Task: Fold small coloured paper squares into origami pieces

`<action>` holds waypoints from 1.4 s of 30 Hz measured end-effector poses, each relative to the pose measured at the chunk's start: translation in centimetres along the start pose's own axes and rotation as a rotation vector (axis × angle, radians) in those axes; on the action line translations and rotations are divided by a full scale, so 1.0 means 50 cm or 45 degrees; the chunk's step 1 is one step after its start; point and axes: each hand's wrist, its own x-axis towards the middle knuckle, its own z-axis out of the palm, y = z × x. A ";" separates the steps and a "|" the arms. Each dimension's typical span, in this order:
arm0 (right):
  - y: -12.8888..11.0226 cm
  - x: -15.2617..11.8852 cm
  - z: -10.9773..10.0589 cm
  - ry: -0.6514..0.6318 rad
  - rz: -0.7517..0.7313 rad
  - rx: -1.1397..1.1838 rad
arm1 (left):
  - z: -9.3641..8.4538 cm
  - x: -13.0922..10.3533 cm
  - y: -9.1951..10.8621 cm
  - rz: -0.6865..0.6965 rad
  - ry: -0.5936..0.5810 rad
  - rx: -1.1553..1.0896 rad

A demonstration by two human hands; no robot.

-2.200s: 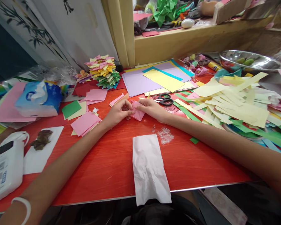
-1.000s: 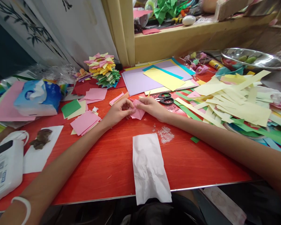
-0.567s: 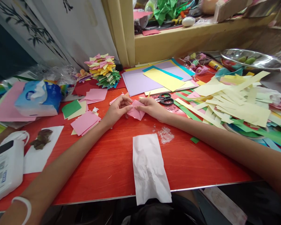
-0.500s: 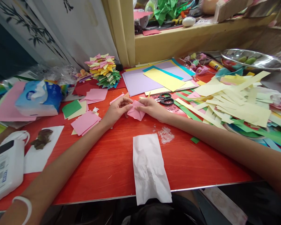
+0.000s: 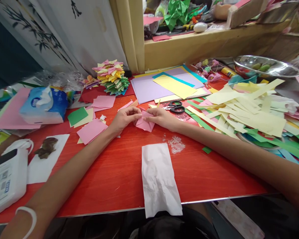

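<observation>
Paper (image 5: 145, 126), pink and creased, pinched by left hand (image 5: 124, 120) and right hand (image 5: 163, 119) alike, seemingly to steady its folds, scissors (image 5: 171, 107) nearer the far edge of the desk (image 5: 102, 172)!

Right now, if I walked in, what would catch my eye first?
Probably the left hand and right hand pinching a folded pink paper near the middle of the red table. Behind them, to the left, rises a tall, many-coloured paper stack; a heap of paper strips sprawls on the right.
</observation>
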 end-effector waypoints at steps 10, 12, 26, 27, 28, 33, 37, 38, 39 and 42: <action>-0.006 -0.002 -0.004 -0.101 -0.031 -0.068 | -0.002 -0.003 0.001 0.036 -0.053 0.069; -0.006 -0.002 -0.005 -0.141 -0.041 -0.076 | -0.002 -0.004 0.002 0.047 -0.059 0.097; -0.014 -0.005 -0.011 -0.259 -0.084 -0.119 | -0.003 -0.004 0.006 0.069 -0.164 0.166; -0.015 -0.005 -0.011 -0.261 -0.082 -0.114 | -0.003 -0.004 0.006 0.071 -0.168 0.174; -0.016 -0.005 -0.011 -0.258 -0.079 -0.106 | -0.002 -0.004 0.006 0.072 -0.165 0.176; -0.002 0.000 -0.004 -0.185 -0.044 0.070 | 0.002 -0.002 0.004 0.066 -0.067 0.060; 0.012 0.006 0.003 0.153 0.001 0.208 | 0.001 -0.001 0.006 0.022 -0.115 -0.008; 0.014 0.006 0.004 0.225 0.003 0.190 | 0.000 -0.002 0.007 0.018 -0.142 0.000; 0.015 0.007 0.004 0.258 0.002 0.166 | 0.000 -0.002 0.008 0.013 -0.152 0.001; 0.014 0.007 0.005 0.243 0.006 0.171 | -0.002 -0.001 0.009 0.017 -0.154 -0.015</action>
